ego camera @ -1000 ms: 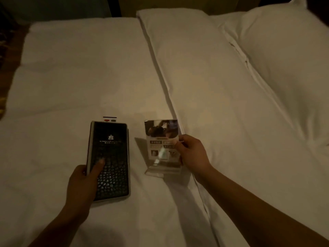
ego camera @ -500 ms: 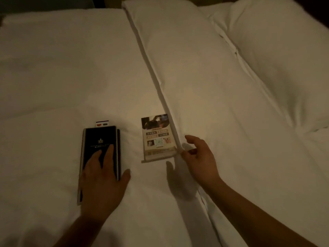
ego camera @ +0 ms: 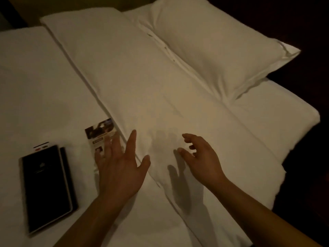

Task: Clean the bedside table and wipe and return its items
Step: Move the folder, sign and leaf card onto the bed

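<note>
A black folder (ego camera: 47, 188) lies flat on the white bed sheet (ego camera: 35, 82) at the lower left, with a small white card (ego camera: 41, 146) poking out past its far end. To its right lies a clear acrylic sign stand with a printed card (ego camera: 99, 133), partly hidden behind my left hand (ego camera: 121, 168). That hand is spread with straight fingers and holds nothing. My right hand (ego camera: 199, 157) hovers over the folded duvet (ego camera: 151, 90) with loosely curled fingers, empty.
Two white pillows (ego camera: 213, 49) lie at the head of the bed on the right. The bed's edge drops into darkness at the right side. The bedside table is out of view.
My left hand left the folder and moved right, in front of the sign stand. My right hand let go of the stand and moved right over the duvet. The view swung right.
</note>
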A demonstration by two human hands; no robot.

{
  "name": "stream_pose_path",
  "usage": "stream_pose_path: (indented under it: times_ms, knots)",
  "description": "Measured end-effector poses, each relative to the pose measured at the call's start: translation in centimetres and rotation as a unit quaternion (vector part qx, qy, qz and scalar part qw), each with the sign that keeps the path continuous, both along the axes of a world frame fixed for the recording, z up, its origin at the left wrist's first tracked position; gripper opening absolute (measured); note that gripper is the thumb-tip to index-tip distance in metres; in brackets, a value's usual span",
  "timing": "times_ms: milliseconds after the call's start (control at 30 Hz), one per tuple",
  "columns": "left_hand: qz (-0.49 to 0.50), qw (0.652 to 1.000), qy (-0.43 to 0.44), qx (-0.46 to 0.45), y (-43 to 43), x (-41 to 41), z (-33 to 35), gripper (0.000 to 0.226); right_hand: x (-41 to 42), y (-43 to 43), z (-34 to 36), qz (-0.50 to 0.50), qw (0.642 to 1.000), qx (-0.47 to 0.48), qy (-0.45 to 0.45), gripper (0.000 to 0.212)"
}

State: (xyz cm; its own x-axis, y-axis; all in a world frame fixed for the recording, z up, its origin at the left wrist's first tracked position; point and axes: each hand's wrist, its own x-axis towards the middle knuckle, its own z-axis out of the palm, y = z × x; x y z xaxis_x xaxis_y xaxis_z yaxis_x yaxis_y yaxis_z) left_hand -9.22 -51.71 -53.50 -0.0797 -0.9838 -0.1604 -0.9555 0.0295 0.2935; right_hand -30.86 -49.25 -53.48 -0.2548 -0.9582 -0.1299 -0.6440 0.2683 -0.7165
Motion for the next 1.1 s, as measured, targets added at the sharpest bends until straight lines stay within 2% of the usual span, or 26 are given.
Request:
stream_pose_path:
  times_ms: [267,600,867,1100]
  knots:
    - [-0.085,0.996,-0.023,-0.025,2.2,-11.1,0.7,0.081,-9.5,4.1,0.6,-0.059,0.998,-0.027,-0.024,0.043]
    - [-0.181,0.983,-0.025,-0.014,7.0,-28.8,2.1,0.081,-25.6,12.9,1.8,-0.147,0.988,-0.032,-0.037,0.044]
    - [-0.293,0.955,0.013,-0.052,10.4,-41.7,2.7,0.079,-36.9,19.7,1.3,-0.227,0.974,-0.015,0.014,0.046]
    - [-0.397,0.916,0.034,-0.037,12.8,-50.4,0.6,0.077,-43.1,24.9,0.3,-0.313,0.950,0.013,0.007,0.048]
